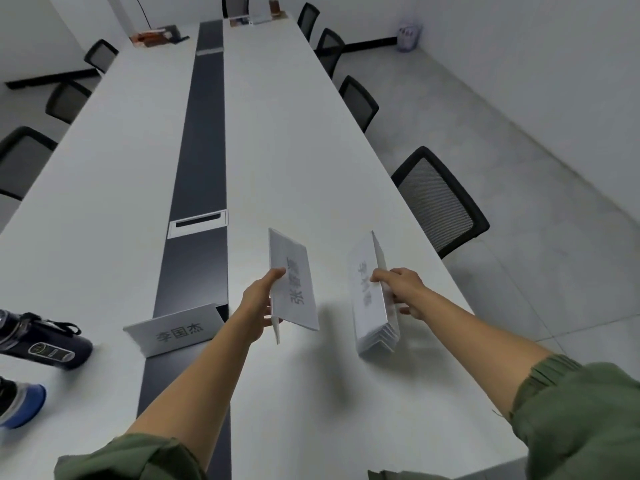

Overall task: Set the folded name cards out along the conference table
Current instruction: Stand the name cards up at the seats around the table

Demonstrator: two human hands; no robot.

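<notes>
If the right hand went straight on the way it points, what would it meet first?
Probably the single name card held by the left hand: the right hand points leftward towards it, with its stack of name cards leading. Depth is unclear from one view, so it might pass.

Standing card [173, 332] left of stack [375, 303]

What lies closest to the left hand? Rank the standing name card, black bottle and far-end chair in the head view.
1. standing name card, just left of the left hand.
2. black bottle, lying farther left on the table.
3. far-end chair, at the table's opposite end.
</notes>
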